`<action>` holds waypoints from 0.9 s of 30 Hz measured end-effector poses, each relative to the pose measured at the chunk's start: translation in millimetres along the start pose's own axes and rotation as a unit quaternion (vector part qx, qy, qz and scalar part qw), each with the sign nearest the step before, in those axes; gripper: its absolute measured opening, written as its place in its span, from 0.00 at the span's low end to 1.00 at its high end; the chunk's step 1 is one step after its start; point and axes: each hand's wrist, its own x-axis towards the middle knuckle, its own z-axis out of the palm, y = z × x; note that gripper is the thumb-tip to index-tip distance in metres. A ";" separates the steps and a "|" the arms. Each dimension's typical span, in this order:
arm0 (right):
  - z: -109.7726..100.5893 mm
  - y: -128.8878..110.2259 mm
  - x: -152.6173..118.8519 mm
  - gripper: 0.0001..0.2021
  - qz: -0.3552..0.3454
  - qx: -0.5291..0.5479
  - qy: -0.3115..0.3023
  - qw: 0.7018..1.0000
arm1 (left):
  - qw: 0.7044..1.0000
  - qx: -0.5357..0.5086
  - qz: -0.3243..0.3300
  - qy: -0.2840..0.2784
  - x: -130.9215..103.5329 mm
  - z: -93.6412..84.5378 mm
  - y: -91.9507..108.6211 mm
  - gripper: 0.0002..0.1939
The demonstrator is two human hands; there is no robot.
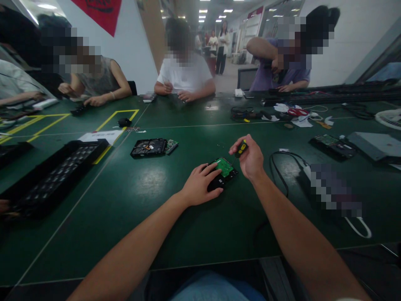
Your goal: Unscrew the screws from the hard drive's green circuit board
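The hard drive (224,170) lay on the tabletop (150,234), inward from the near edge and about midway between the side edges. The person's left hand (202,186) was spread over it, fingers well apart on top, thumb along its near side, steadying rather than clasping it. The right hand (252,161) had its fingers curled closed around a screwdriver (242,148), tilted above the drive's right side.

If the left hand pressed unevenly, the drive might skid on the smooth surface; a slipping screwdriver could then scratch the green circuit board (224,164) or jab a finger. The tiny specks (223,146) beyond the drive, perhaps screws, could easily be swept away by a sleeve or hand.

The left fingers hid part of the board. The screwdriver's thin tip was hard to make out, so whether it touched anything could not be told.
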 end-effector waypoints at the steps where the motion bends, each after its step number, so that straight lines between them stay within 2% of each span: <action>1: -0.2 -0.1 0.1 0.21 0.002 -0.002 0.003 1.000 | 1.000 -0.001 0.000 0.000 0.0 0.1 -0.1 0.40; 6: 1.2 -2.8 -0.5 0.22 0.011 -0.050 0.014 0.999 | 1.000 -0.002 -0.003 -0.003 -0.1 -1.4 1.3 0.39; 11: 3.6 -3.2 -2.3 0.19 0.009 -0.076 0.015 0.997 | 1.000 -0.006 -0.003 -0.003 0.1 -2.5 2.4 0.39; 18: 5.6 -4.2 -2.6 0.18 0.006 -0.046 0.015 0.999 | 1.000 -0.005 -0.004 -0.002 0.0 -1.8 1.8 0.39; 27: 4.0 -4.0 -1.5 0.28 0.027 -0.008 0.013 1.000 | 1.000 -0.004 -0.002 -0.003 0.0 -2.1 1.8 0.40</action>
